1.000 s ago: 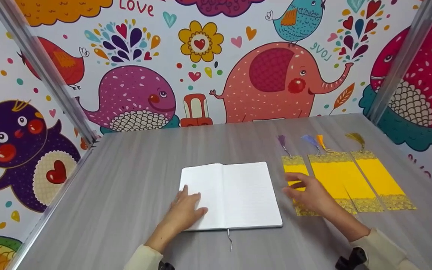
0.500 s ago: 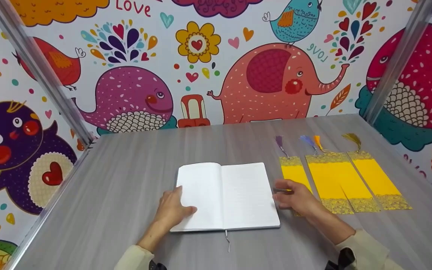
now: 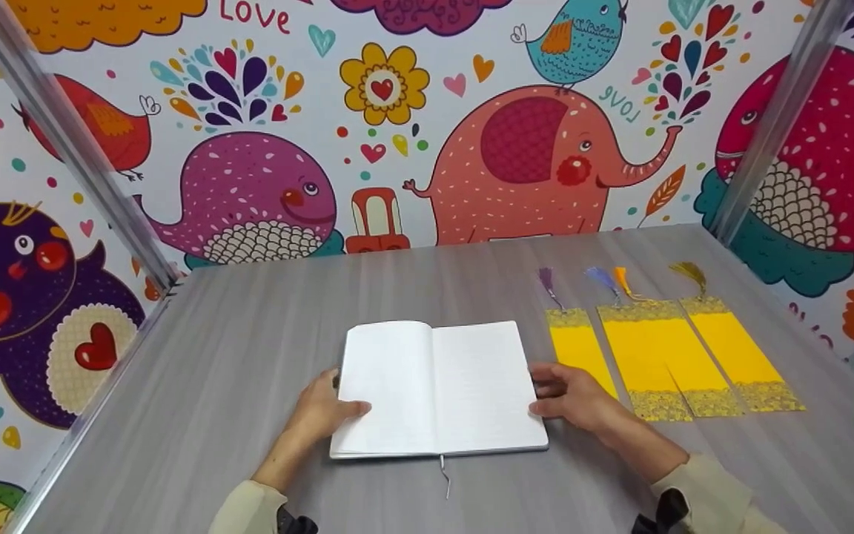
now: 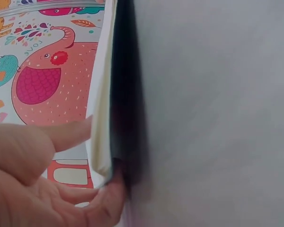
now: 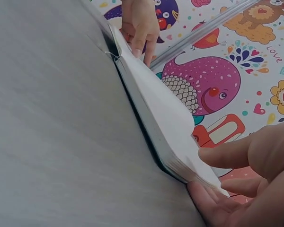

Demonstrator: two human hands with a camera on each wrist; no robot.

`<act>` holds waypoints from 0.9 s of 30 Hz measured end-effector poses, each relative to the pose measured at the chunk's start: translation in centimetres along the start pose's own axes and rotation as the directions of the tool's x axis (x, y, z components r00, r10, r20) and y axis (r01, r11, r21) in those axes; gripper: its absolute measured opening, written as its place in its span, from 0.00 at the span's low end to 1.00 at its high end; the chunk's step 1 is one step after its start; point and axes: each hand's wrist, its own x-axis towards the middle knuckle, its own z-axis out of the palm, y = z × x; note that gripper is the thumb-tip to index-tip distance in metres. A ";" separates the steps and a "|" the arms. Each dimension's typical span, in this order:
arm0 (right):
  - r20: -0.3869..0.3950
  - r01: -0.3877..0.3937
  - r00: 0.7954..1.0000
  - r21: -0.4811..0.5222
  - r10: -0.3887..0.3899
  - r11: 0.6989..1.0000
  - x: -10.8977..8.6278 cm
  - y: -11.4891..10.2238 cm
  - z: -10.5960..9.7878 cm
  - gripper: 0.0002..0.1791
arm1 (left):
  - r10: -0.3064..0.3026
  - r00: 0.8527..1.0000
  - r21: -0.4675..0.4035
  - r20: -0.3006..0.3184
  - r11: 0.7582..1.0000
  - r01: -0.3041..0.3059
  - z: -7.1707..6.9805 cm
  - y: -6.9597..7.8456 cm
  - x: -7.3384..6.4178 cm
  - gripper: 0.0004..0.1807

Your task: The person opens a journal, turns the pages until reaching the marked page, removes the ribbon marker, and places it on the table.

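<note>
An open notebook (image 3: 480, 393) with white pages, faintly ruled on the right, lies on the table. A thin ribbon marker (image 3: 445, 478) hangs from its front edge. My left hand (image 3: 317, 409) grips the left edge, thumb on the page; in the left wrist view its fingers (image 4: 111, 198) reach under the dark cover (image 4: 123, 94). At the right edge my right hand (image 3: 574, 397) holds the book, its thumb over the page margin. The right wrist view shows that hand's fingers (image 5: 210, 201) at the underside of the corner.
To the right of the notebook lie several yellow bookmarks (image 3: 657, 356) with gold lace-patterned ends and tassels, such as a purple tassel (image 3: 548, 285) and an olive one (image 3: 690, 276). Cartoon-printed walls (image 3: 390, 170) and metal posts (image 3: 86, 148) enclose the grey table (image 3: 249, 334).
My left hand has slid off the left page to its outer edge and gripped it. The right hand has come left from above the bookmark to the notebook's right edge.
</note>
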 end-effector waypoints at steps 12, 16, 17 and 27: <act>-0.017 0.035 0.999 -0.084 -0.036 0.996 0.1 0.3 0.1 0.36 | 0.027 0.994 -0.195 -0.109 0.980 -0.048 -1.8 0.2 -0.2 0.26; -0.019 0.023 1.000 -0.082 -0.025 0.996 0.1 0.3 0.1 0.36 | 0.039 0.992 -0.237 -0.116 0.969 -0.065 -2.5 0.7 -0.3 0.22; -0.019 0.021 1.000 -0.081 -0.023 0.997 0.0 0.4 0.1 0.36 | 0.040 0.993 -0.245 -0.115 0.967 -0.067 -2.6 0.9 -0.3 0.22; -0.022 0.020 1.000 -0.096 -0.023 0.995 0.0 0.3 0.2 0.36 | -0.004 1.000 -0.368 -0.028 0.930 -0.007 -3.5 3.3 -0.1 0.23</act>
